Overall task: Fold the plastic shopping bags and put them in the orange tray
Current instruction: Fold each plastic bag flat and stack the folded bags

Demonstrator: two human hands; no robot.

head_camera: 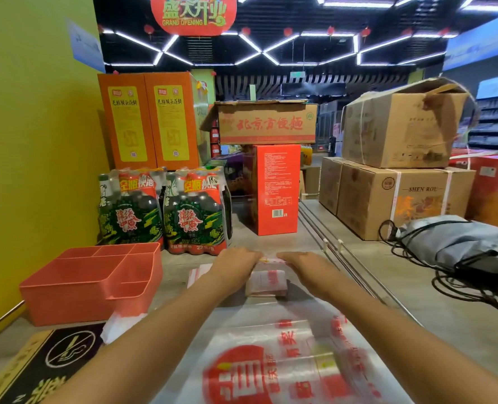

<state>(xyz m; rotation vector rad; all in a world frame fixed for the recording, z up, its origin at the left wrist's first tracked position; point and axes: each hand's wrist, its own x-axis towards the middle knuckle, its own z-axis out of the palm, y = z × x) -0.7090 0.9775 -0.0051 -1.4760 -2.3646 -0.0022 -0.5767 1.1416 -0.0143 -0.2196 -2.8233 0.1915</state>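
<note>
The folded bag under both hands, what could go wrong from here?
1. The folded bag is slick plastic; once the left hand and right hand lift, it may spring open.
2. The orange tray sits off to the left, so the bundle could loosen while being carried over.
3. The flat bag lies under the forearms and may get dragged or creased.

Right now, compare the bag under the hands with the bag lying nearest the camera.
The bag under the hands is folded into a small compact bundle; the near bag lies spread flat and much larger. Both hands, left and right, press on the bundle; nothing touches the near bag. Both are translucent with red print.
</note>
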